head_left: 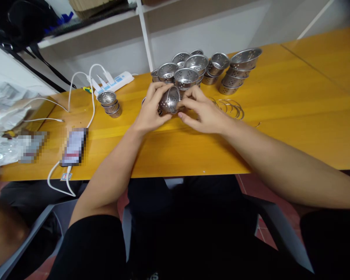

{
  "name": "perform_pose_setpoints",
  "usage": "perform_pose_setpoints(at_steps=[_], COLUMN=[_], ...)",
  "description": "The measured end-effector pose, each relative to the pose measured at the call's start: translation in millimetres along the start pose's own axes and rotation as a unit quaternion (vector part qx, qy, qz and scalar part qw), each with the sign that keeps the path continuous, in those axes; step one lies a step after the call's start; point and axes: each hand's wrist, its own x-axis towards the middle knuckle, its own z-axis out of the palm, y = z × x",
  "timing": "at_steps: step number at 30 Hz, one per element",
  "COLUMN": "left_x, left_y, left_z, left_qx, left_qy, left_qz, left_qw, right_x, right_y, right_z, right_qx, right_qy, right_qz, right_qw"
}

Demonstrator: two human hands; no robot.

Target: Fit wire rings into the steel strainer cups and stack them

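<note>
A small perforated metal cup (170,100) is held above the table, tilted so that its mouth faces right. My left hand (153,109) wraps round its left side with fingers over the top and thumb below. At the cup's rim, the thumb and fingers of my right hand (200,111) are pinched together; what they hold, if anything, is too small to make out. Just behind stand several stacks of similar perforated cups (186,77). Thin curved metal wires (231,107) lie on the table to the right of my right hand.
A short stack of perforated cups (109,103) stands at left, near a white power strip (116,82) with cables. A phone (74,147) on a charging cable lies near the front edge. Plastic bags (6,116) fill the far left, where another person's arm (6,233) shows.
</note>
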Motion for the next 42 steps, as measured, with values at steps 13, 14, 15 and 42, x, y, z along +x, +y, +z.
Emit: perform_pose_setpoints(at_steps=[13,14,15,42], left_x=[8.3,8.9,9.5,-19.1], left_y=[10.0,10.5,11.0,-49.0], left_z=[-4.1,-4.6,-4.9,-37.4], left_qx=[-0.016,-0.015,-0.015,-0.05], left_qy=[-0.052,-0.054,-0.053,0.054], left_qz=[0.009,0.01,0.012,-0.202], left_qw=[0.998,0.998,0.998,0.977], right_x=[1.0,0.4,-0.2,-23.7], right_y=[-4.2,-3.6,-3.1,96.7], right_z=[-15.7,-16.0,-16.0,-73.8], right_qx=[0.032,0.037,0.041,-0.047], right_qy=[0.019,0.023,0.027,-0.223], right_qz=[0.031,0.03,0.031,0.133], right_qw=[0.999,0.999,0.998,0.965])
